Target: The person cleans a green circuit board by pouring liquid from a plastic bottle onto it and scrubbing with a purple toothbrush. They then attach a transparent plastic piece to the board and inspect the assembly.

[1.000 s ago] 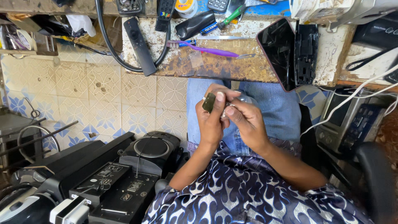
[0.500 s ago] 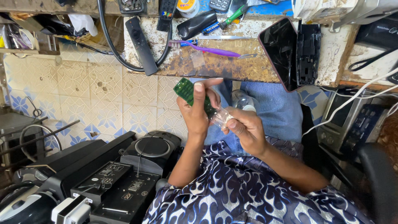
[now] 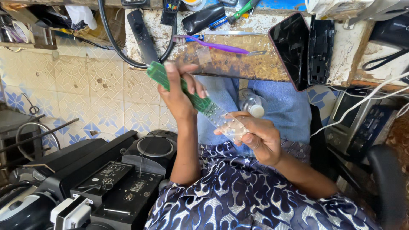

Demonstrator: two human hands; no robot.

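My left hand (image 3: 179,96) grips a long green circuit board (image 3: 181,87) near its upper end and holds it slanted in front of me. My right hand (image 3: 260,138) pinches a clear rubbery keypad sheet (image 3: 228,123) that lies along the board's lower end. A small clear plastic bottle with a white cap (image 3: 252,104) rests on my lap, on the blue jeans, just behind the right hand.
The worn bench edge (image 3: 238,64) ahead carries a purple toothbrush (image 3: 213,44), a black remote (image 3: 142,36), a dark phone (image 3: 292,49) and a black casing (image 3: 320,49). Black audio devices (image 3: 110,181) stand stacked at lower left. Another device with white cables (image 3: 362,119) stands on the right.
The hands have drawn apart. The left hand lifted the green board up and left, and the clear keypad sheet now shows, stretched toward the right hand.
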